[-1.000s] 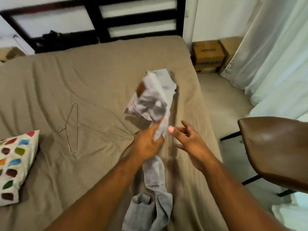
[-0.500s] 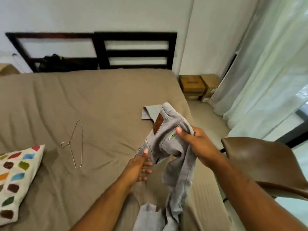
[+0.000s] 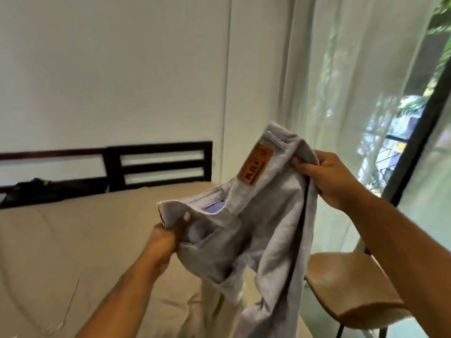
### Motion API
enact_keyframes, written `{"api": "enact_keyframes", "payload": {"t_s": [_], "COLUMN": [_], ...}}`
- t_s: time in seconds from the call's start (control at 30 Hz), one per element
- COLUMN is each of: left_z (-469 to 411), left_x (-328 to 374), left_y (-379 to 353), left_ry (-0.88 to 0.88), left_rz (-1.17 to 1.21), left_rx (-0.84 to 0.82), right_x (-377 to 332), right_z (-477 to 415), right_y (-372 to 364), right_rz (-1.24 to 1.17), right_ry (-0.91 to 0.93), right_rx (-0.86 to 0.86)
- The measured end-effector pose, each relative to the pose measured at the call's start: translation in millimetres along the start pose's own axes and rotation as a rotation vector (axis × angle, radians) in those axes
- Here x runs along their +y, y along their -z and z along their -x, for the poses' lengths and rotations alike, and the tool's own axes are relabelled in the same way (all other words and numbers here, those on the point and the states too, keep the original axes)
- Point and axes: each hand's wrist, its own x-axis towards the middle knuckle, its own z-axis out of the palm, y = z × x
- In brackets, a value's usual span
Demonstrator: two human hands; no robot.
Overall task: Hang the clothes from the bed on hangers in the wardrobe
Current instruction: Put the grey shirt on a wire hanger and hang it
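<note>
Pale wall [image 3: 122, 69] and a sheer curtain [image 3: 341, 93] are filling the background behind two raised hands, which are holding a pair of light grey jeans [image 3: 263, 215] up in the air. The left hand [image 3: 162, 242] is gripping one end of the waistband, its fingers curled round the cloth. The right hand [image 3: 329, 176], higher and well apart from it, is clutching the other side. Between them an orange-brown patch [image 3: 255, 167] is facing the camera, and the legs are hanging down below both hands. Beyond the left hand the beige bed [image 3: 85, 240] is stretching away to a dark slatted headboard [image 3: 158, 164], where a dark bundle [image 3: 26, 191] is lying. Under the right forearm a brown chair [image 3: 349, 289] is standing near the bed. Below the left hand, a thin wire hanger [image 3: 70, 306], blurred, is lying on the sheet.
</note>
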Motion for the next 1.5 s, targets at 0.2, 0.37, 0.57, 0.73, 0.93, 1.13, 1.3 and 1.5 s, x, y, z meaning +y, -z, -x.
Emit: {"api": "enact_keyframes", "payload": {"t_s": [0.2, 0.37, 0.57, 0.73, 0.93, 1.13, 1.3, 1.5], "left_z": [-11, 16, -6, -21, 2, 32, 42, 31], "left_x": [162, 248, 257, 261, 277, 279, 277, 285], "left_y": [35, 62, 43, 7, -44, -84, -79, -65], "left_ry": [-0.342, -0.532, -0.235, -0.233, -0.439, -0.556, -0.621, -0.737], "left_rz": [-0.217, -0.028, -0.132, -0.179, -0.263, -0.460, -0.590, -0.508], "left_rx": [-0.054, -0.413, -0.300, 0.102, 0.033, -0.128, -0.113, -0.195], "right_x": [-43, -83, -91, -99, -122, -131, -121, -139], "right_z": [4, 27, -10, -38, -21, -4, -2, -22], "right_y": [47, 61, 46, 3, -60, -112, -108, -66], "right_rz": [0.166, -0.096, -0.097, 0.056, 0.338, 0.524, 0.539, 0.686], "right_ry": [-0.129, 0.003, -0.162, -0.073, 0.331, 0.529, 0.591, 0.694], "right_rx": [0.075, -0.113, 0.044, 0.410, 0.375, 0.171, -0.051, -0.057]}}
